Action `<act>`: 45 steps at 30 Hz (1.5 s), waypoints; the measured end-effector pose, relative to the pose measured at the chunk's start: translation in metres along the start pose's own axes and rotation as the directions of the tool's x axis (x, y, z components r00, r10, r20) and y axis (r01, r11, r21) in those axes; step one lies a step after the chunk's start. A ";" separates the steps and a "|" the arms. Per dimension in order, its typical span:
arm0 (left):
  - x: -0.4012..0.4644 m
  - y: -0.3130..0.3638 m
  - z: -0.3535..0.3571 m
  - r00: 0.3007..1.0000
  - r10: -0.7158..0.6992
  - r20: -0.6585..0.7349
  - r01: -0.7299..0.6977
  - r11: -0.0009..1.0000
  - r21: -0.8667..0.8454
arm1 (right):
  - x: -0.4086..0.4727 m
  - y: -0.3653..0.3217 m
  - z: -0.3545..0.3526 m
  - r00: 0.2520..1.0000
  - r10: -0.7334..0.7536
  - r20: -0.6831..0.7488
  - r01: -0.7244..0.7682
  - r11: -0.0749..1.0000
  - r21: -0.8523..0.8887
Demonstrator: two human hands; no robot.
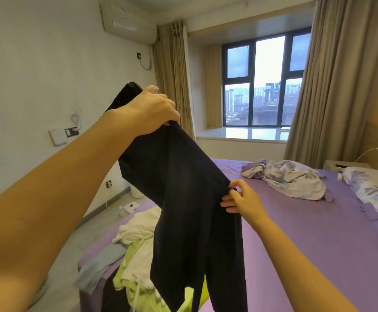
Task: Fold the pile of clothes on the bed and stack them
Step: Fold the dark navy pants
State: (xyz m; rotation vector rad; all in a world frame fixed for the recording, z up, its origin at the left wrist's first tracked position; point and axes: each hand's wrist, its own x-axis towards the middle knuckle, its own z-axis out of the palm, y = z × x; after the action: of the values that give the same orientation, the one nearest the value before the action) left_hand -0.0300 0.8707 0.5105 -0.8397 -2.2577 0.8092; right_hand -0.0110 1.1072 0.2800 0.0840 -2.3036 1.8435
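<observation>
Dark navy cloth, a pair of trousers (183, 199), is held up in the air over the near corner of the bed (307, 233). The left hand (152, 109) is raised high, its fingers curled tight round the bunched upper end. The right hand (239, 197), lower down, pinches the garment's right edge between thumb and fingertips. The legs hang down in front of a loose pile of clothes (136, 251), white, lime green and pale blue, lying on the purple sheet. Farther off on the bed lies a crumpled floral quilt (293, 179), with a pillow (372, 188) to its right.
</observation>
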 end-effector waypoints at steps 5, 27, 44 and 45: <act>0.000 -0.003 -0.009 0.999 -0.021 0.029 0.019 0.999 0.041 | 0.002 -0.009 0.037 0.991 -0.088 0.102 0.074 0.988 0.136; -0.074 -0.026 0.084 0.978 -0.039 0.203 0.030 0.998 0.048 | -0.014 -0.023 0.018 0.989 0.058 0.139 -0.048 0.996 -0.072; -0.005 0.043 0.104 0.931 0.122 -0.343 -0.229 0.930 -0.289 | -0.029 0.017 -0.051 0.865 -0.212 -0.454 0.087 0.956 -0.281; 0.004 0.049 0.106 0.931 0.128 -0.341 -0.234 0.927 -0.294 | -0.028 0.020 -0.062 0.848 -0.257 -0.464 0.101 0.937 -0.335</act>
State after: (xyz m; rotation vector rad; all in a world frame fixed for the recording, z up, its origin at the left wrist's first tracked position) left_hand -0.0887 0.8685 0.4096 -1.2568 -2.0710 0.3383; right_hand 0.0199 1.1695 0.2687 -0.1948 -2.0780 1.2184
